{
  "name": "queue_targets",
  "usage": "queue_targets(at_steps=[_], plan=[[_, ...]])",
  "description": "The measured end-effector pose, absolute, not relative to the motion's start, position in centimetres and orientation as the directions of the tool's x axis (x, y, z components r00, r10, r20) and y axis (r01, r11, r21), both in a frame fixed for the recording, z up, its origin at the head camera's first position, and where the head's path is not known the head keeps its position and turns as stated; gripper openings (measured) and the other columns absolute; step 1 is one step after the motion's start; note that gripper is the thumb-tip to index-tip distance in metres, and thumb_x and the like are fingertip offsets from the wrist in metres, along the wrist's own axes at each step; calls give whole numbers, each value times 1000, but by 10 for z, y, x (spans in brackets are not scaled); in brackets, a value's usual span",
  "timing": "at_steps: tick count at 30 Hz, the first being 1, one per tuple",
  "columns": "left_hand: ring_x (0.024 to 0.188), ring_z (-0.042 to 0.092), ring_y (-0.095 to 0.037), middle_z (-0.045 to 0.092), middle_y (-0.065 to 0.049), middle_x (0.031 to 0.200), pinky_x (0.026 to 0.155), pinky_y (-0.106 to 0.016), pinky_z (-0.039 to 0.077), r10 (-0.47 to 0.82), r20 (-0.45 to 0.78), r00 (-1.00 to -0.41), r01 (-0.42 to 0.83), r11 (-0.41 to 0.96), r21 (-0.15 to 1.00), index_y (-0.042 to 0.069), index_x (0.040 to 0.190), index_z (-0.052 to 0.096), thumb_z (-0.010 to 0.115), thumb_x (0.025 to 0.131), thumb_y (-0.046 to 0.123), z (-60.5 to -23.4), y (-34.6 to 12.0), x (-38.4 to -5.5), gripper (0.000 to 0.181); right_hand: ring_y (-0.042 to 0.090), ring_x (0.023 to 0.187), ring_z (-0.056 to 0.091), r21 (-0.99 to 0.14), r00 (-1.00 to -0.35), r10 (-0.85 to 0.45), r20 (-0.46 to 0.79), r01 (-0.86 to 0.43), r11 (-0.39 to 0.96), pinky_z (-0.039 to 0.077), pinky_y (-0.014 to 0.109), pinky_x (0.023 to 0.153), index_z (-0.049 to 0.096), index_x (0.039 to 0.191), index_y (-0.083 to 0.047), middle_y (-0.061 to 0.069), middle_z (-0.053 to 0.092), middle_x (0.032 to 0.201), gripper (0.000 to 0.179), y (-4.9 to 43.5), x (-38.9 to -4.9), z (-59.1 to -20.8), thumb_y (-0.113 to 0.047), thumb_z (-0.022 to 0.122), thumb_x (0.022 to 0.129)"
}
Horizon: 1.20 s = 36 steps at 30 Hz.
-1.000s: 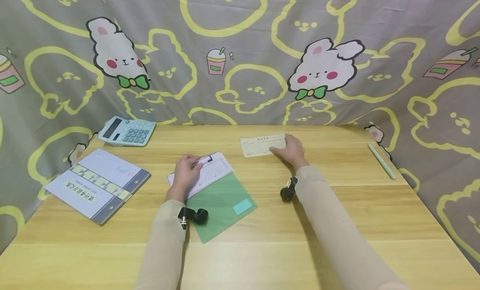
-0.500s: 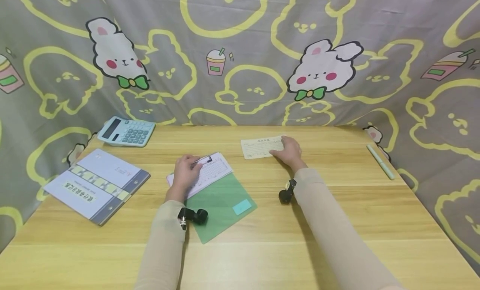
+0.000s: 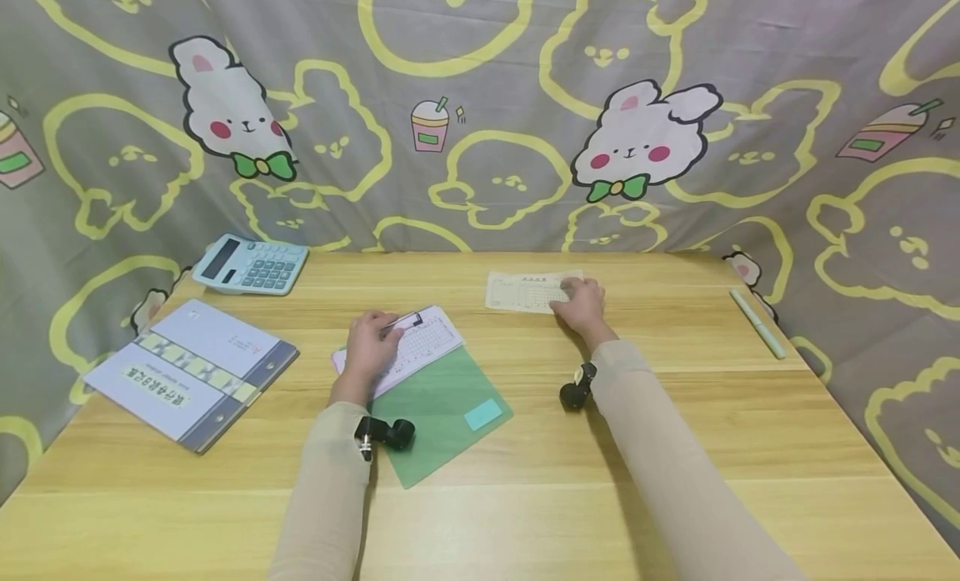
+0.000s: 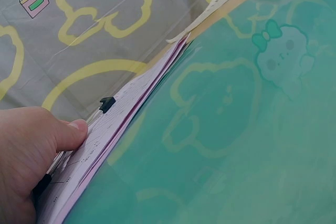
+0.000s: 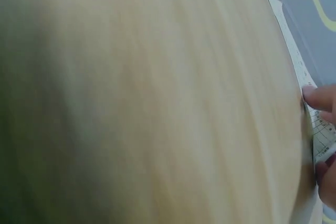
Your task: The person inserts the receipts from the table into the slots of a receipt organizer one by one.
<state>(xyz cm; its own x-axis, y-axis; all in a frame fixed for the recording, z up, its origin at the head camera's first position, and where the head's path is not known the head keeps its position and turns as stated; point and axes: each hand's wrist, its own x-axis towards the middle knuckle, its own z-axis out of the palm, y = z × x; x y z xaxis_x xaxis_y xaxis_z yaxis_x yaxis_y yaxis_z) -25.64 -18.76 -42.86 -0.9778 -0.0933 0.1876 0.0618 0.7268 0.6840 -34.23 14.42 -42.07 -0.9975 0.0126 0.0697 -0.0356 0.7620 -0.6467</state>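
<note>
My left hand (image 3: 369, 348) grips the clip end of a green clipboard (image 3: 438, 423) that lies slanted on the table. In the left wrist view its thumb (image 4: 79, 129) lies over the printed paper slips (image 4: 118, 111), beside the black-ended clip (image 4: 107, 103). Farther back, my right hand (image 3: 583, 304) pinches the right end of a pale printed slip (image 3: 517, 292) between thumb and fingers. The right wrist view catches only the fingertips (image 5: 315, 98) on the slip's edge.
A light blue calculator (image 3: 251, 265) stands at the back left, with a lavender binder (image 3: 191, 373) in front of it. A pale green pen (image 3: 757, 323) lies near the right edge. A patterned curtain (image 3: 495, 81) borders the table (image 3: 675, 514) at the back and sides.
The right hand and its slip have shifted slightly to the right, and the slip's visible print now shows a grid. The left hand and clipboard stay in place.
</note>
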Motion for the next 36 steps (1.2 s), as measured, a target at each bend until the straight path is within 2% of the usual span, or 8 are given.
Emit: queue_targets(at_steps=[4,9,12,16,19,28,32,36], plan=[[105,37,-30,46,-14,111,88,-43,30,-95,189,-977,62,726,685,1,114,55,53,85,13,-428,-188,-256,32,36,105,33,-623,-997,7,72,-39,781,27,49,84,53,112,-4,19,41,115,38,148,-340,-421,-14,56,76],[105,37,-30,46,-14,111,88,-43,29,-97,192,-977,62,727,684,1,114,55,54,84,13,-428,-187,-256,32,35,102,38,-594,-998,9,62,-29,804,26,50,83,56,109,-7,17,45,112,36,151,-337,-420,-10,50,73],[105,37,-30,46,-14,111,88,-43,29,-102,191,-976,58,727,684,1,114,55,53,84,13,-427,-187,-255,32,34,100,40,-622,-998,-1,55,-35,782,25,49,85,56,109,-6,18,44,111,38,153,-336,-420,-6,49,71],[105,37,-30,47,-14,111,88,-42,30,-105,186,-977,53,726,686,1,114,55,53,84,13,-427,-188,-255,32,34,102,39,-686,-999,-19,49,-48,726,29,47,88,54,110,0,23,41,114,44,155,-334,-419,4,45,67],[105,37,-29,47,-13,110,88,-42,30,-104,184,-977,52,724,688,1,114,55,53,84,14,-427,-188,-255,32,35,103,39,-728,-998,-25,52,-55,683,34,45,85,51,111,4,24,40,119,49,156,-333,-418,9,42,63],[105,37,-29,46,-13,111,89,-42,30,-108,179,-978,46,725,687,2,114,55,53,85,15,-427,-187,-257,32,32,102,38,-784,-995,-40,89,-95,614,36,38,81,51,113,1,20,42,123,51,154,-330,-416,10,41,64],[105,37,-29,46,-13,111,89,-42,29,-105,182,-978,50,723,689,2,114,55,53,85,14,-427,-187,-257,32,27,93,45,-814,-994,-57,92,-108,571,41,29,66,52,113,1,19,43,123,48,147,-328,-415,11,41,68],[105,37,-29,47,-13,111,89,-42,29,-102,187,-977,55,724,687,2,113,55,54,84,14,-427,-188,-257,32,23,74,52,-855,-994,-82,70,-102,509,44,21,50,49,118,-1,17,40,125,49,139,-326,-411,13,39,73]])
